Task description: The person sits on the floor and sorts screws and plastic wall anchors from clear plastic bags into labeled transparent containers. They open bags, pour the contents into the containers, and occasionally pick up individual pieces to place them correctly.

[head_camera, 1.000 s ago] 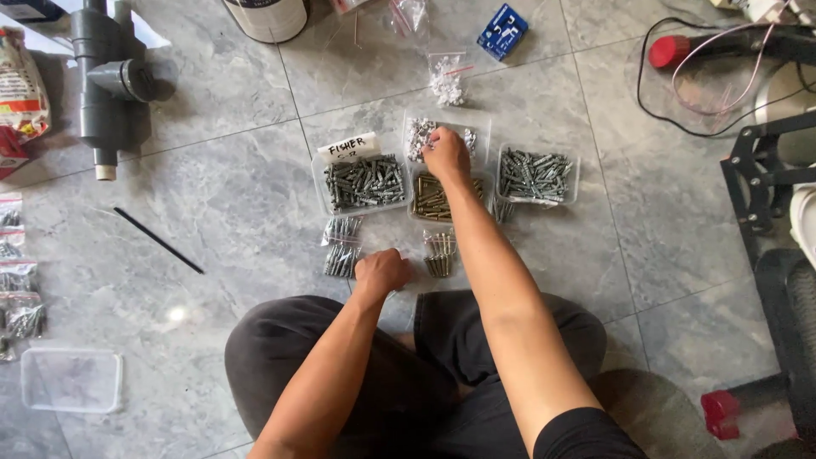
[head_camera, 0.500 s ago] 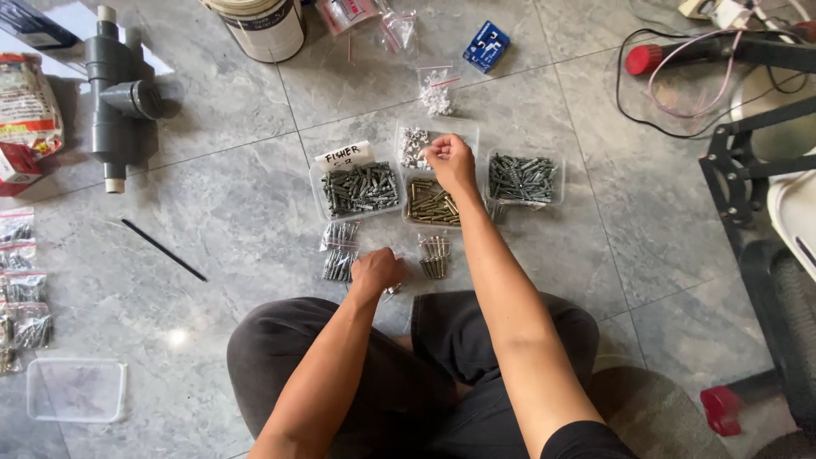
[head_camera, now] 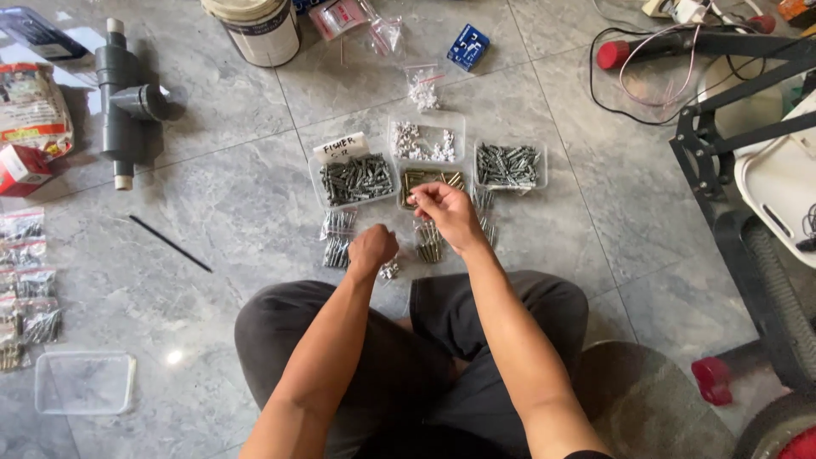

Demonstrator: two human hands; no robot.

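Both hands' grips closed: right hand (head_camera: 449, 212) pinching above brass-screw tray (head_camera: 429, 180).

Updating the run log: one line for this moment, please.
left hand: closed, above small bags | right hand: pinching, near brass-screw tray | floor: sorted fastener trays

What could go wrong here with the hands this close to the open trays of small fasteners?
The right hand hovers just over the tray of brass-coloured pieces; a pinched piece might drop into the neighbouring grey-plug tray and mix the sorts. The left hand sits beside loose small bags on the tile; a sweep of the forearm could scatter them.
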